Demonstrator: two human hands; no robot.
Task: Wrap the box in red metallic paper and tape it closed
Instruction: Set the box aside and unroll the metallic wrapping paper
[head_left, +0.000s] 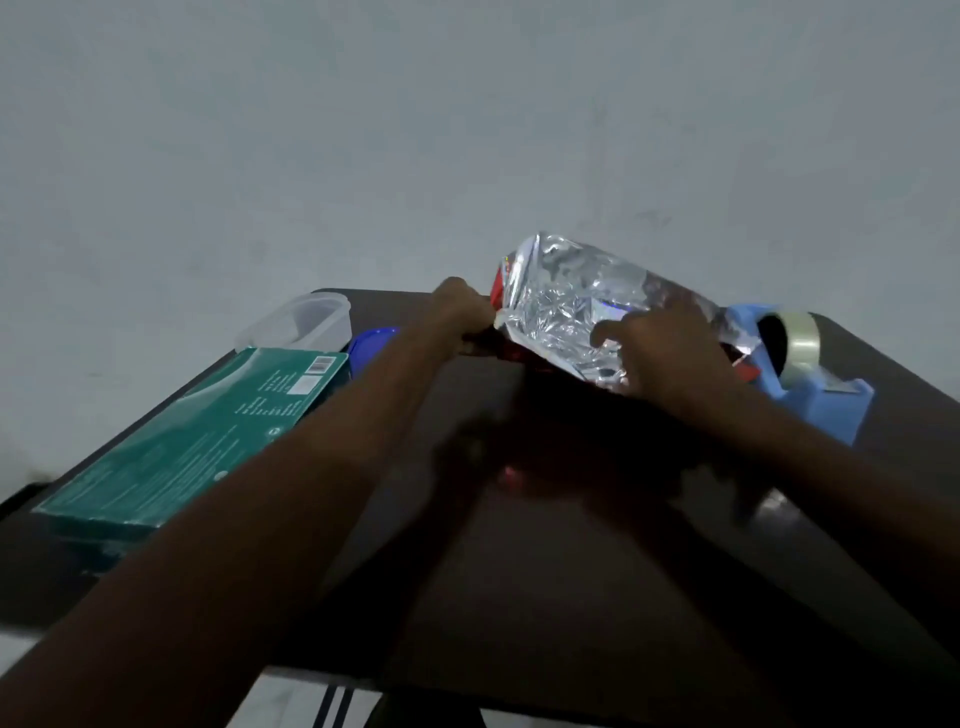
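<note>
Two bare forearms reach across a dark, smooth table (519, 571) toward its far edge. At the left edge lies a flat green box (197, 441), a glossy rectangular carton with a white barcode label near its far corner and lines of small pale print too blurred to read. Beyond it, at the far left corner, stands a clear plastic container (298, 322) with rounded corners, and just beside it sits a blue lid (371, 345), partly hidden by the left forearm. The left hand (462, 312) has its fingers curled, pinching the near left corner of the wrapping paper (561, 306). This sheet is crinkled and shiny, its silver underside facing up, with slivers of red showing along its edges; it stands lifted and tilted near the far edge. The right hand (660, 353) grips the paper's lower right part, thumb pressed onto the silver face. Near the right edge, just behind that hand, sits a blue tape dispenser (810, 395) of matte plastic carrying a roll of clear tape (800, 345).
</note>
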